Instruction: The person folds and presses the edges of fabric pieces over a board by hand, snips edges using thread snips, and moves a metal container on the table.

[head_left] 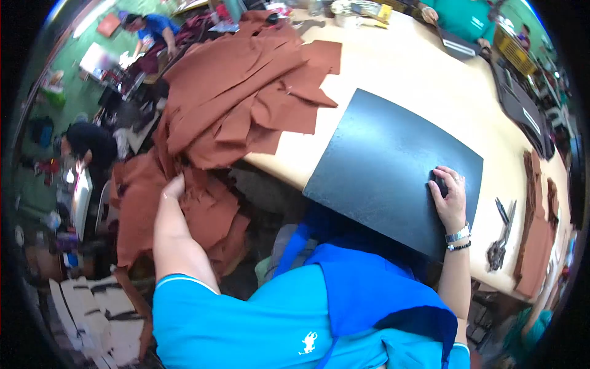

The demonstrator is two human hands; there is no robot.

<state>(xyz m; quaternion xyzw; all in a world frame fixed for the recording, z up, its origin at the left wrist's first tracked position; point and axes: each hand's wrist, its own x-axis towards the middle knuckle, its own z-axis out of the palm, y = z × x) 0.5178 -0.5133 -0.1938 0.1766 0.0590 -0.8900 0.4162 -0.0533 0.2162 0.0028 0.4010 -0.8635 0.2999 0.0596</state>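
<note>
My left hand (175, 186) is at the edge of a large heap of reddish-brown leather (227, 92) that hangs over the table's left side. Its fingers are closed on the leather and partly hidden by the folds. In front of me a black rectangular board (393, 166) lies on the table and juts past its near edge. My right hand (452, 192) rests on the board's right part, fingers curled around a small dark thing that I cannot make out. A bracelet and a beaded band circle that wrist.
Scissors (505, 230) lie on the pale table (418, 67) to the right, near stacked brown strips (534, 227). Dark flat pieces (522, 107) rest along the far right edge. A person in a green shirt (461, 21) stands across. Other people work at the left, near light scraps (98, 320).
</note>
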